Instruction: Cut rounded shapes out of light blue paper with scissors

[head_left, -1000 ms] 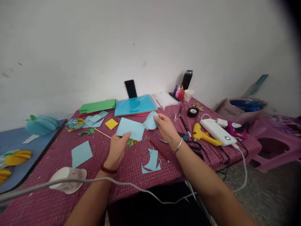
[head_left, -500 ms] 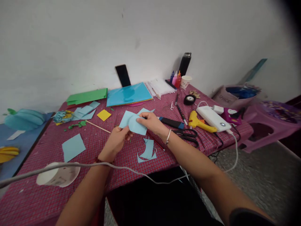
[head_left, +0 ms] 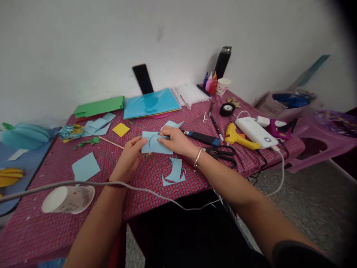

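Note:
Between my two hands is a light blue paper sheet [head_left: 147, 146], held just above the table. A light blue paper piece with a rounded edge [head_left: 156, 143] lies against its face, its right part under my right fingers. My left hand [head_left: 128, 155] pinches the sheet's left edge between thumb and fingers. Pressed onto the right side, my right hand [head_left: 176, 140] grips both papers; some of its fingertips are hidden. Below the hands lie blue paper offcuts [head_left: 175, 172] with curved cuts. Another blue paper piece [head_left: 174, 124] shows behind my right hand.
Right of my hands lie a utility knife [head_left: 202, 137], black scissors [head_left: 223, 154], a yellow glue gun [head_left: 240, 137] and a white power bank [head_left: 258, 132]. A white cable [head_left: 156, 193] crosses in front of my forearms. At left, a paper cup [head_left: 68, 199] lies on its side.
The sheet has turned from tilted to nearly level. The rounded piece now sits flatter against it. My left hand has shifted slightly left, and the camera view has moved a little.

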Available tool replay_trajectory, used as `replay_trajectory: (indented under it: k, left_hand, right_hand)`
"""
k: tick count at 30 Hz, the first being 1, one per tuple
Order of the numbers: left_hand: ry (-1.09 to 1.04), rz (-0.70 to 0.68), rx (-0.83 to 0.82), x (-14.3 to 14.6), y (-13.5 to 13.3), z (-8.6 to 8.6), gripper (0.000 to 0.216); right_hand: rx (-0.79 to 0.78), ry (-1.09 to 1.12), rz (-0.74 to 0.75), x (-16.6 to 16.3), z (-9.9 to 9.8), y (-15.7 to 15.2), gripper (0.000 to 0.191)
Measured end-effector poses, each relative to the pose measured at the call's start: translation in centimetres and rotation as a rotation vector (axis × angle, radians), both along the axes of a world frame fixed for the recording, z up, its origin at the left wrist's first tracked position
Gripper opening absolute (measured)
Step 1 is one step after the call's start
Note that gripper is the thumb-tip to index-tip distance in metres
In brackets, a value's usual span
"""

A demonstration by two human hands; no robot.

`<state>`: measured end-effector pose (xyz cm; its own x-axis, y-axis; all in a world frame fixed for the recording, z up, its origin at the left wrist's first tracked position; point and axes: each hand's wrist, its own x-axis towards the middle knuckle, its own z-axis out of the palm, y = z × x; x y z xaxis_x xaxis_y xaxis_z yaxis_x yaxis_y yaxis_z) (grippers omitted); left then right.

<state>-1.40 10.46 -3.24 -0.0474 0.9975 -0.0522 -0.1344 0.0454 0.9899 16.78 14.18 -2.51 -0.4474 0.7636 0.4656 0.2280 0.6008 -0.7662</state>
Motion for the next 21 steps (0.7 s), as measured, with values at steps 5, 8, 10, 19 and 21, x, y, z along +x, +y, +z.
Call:
replay_trajectory:
  k: [5,8,10,19,21]
  left_hand:
    - [0.022,-0.024,-0.022,0.3,-0.2,-0.2,0.032]
    - [0.034,-0.065,-0.011,0.3,-0.3,-0.4,0.033]
    - [0.033,-0.084,-0.027,0.4,-0.3,-0.4,0.032]
    - [-0.062,-0.100,-0.184,1.1,-0.6,0.0,0.029]
    - [-0.070,-0.087,-0.219,1.2,-0.7,0.1,0.027]
  right_hand:
    - [-0.144,0.068,0.011,0.1,-0.3,0.2,0.016]
    - [-0.364,0.152,0.028,0.0,-0.7,0.5,0.017]
    - [-0.470,0.191,0.029,-0.1,-1.0,0.5,0.018]
    - [-0.501,0.173,-0.054,-0.4,-1.3,0.3,0.018]
    - [-0.478,0.160,-0.042,-0.3,-1.3,0.5,0.018]
